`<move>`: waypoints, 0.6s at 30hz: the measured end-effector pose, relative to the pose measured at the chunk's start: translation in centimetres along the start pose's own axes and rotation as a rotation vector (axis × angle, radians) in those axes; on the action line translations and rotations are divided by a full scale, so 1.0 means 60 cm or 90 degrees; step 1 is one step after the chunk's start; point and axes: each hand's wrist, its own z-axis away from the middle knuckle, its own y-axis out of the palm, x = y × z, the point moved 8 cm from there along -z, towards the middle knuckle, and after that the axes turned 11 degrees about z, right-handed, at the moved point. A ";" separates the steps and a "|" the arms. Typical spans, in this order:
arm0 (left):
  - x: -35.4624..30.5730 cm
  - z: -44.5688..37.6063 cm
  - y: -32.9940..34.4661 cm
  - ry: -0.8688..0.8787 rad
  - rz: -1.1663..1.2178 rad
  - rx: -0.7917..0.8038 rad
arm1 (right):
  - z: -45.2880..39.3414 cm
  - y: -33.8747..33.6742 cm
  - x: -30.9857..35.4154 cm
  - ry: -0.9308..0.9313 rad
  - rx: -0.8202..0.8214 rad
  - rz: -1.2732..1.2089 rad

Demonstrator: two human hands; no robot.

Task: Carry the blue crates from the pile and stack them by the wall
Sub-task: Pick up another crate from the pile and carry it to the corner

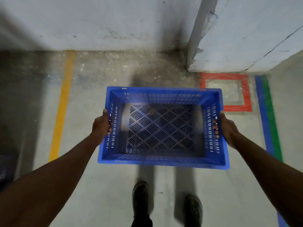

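An empty blue crate (162, 126), judged light and stiff, is held level above the floor (101, 185) near the wall (98, 22), its short-side handle slots clasped by the left hand (100, 126) and right hand (227, 128).

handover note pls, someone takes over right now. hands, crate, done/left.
Left hand: gripping the left short side of the blue crate, fingers through the side slots.
Right hand: gripping the right short side the same way.
Crate: empty, held level above the concrete floor, facing the wall, between the yellow floor line and the red taped square.
Done: one crate picked up and brought near the wall.
Left: set it down by the wall. No stack shows there yet; the pile is out of view, so the remaining count is unknown.
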 end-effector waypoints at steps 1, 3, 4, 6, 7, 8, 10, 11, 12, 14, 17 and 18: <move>0.004 -0.007 0.004 0.002 0.001 0.000 | -0.011 0.004 0.001 -0.003 0.002 0.007; 0.014 -0.023 0.010 0.003 -0.006 -0.007 | -0.026 0.015 0.003 -0.007 0.009 0.015; 0.020 -0.031 0.012 0.002 -0.010 -0.013 | -0.032 0.021 0.003 -0.007 0.013 0.013; 0.028 -0.043 0.014 -0.001 -0.003 -0.028 | -0.045 0.030 0.003 -0.008 0.007 -0.002; 0.030 -0.048 0.016 0.001 0.008 -0.034 | -0.051 0.033 0.004 -0.010 0.000 -0.011; 0.033 -0.053 0.017 0.002 0.020 -0.038 | -0.056 0.034 0.005 -0.012 -0.002 -0.018; 0.039 -0.058 0.020 0.002 0.035 -0.041 | -0.061 0.035 0.006 -0.016 0.005 -0.024; 0.040 -0.059 0.021 0.002 0.039 -0.040 | -0.062 0.034 0.005 -0.017 0.010 -0.027; 0.043 -0.059 0.022 0.002 0.046 -0.040 | -0.060 0.034 0.005 -0.017 0.017 -0.029; 0.046 -0.059 0.023 0.001 0.060 -0.037 | -0.055 0.036 0.006 -0.021 0.015 -0.027; 0.048 -0.058 0.026 -0.017 0.070 -0.024 | -0.050 0.036 0.008 -0.025 -0.009 -0.013; 0.048 -0.060 0.026 -0.019 0.071 -0.017 | -0.049 0.036 0.008 -0.023 -0.014 -0.010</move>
